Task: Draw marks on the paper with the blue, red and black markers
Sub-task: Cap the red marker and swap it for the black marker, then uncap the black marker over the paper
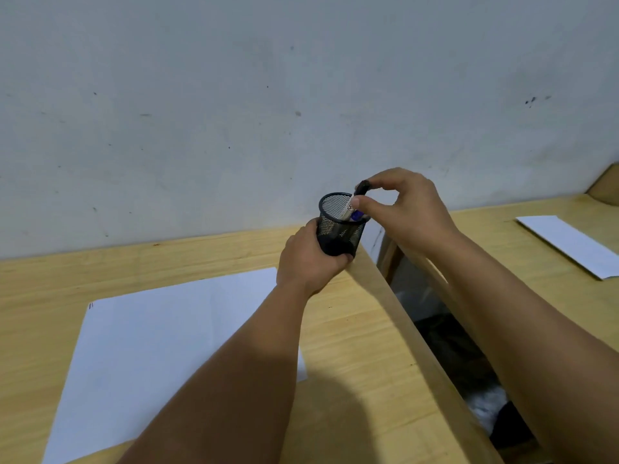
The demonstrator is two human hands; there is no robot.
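A black mesh pen cup (341, 226) stands at the far right corner of the wooden table, and my left hand (310, 262) wraps around its lower part. My right hand (405, 209) pinches the black-capped marker (360, 192) between thumb and fingers, with the marker's white body still down inside the cup. A blue marker (357, 215) shows just inside the rim. A large white sheet of paper (160, 343) lies flat on the table, left of my left forearm. No red marker is visible.
The wooden table (351, 329) ends at its right edge near the cup, with a dark gap (452, 346) between it and a second table (502, 236). Another white sheet (569, 244) lies on that second table. A grey wall (301, 95) stands close behind.
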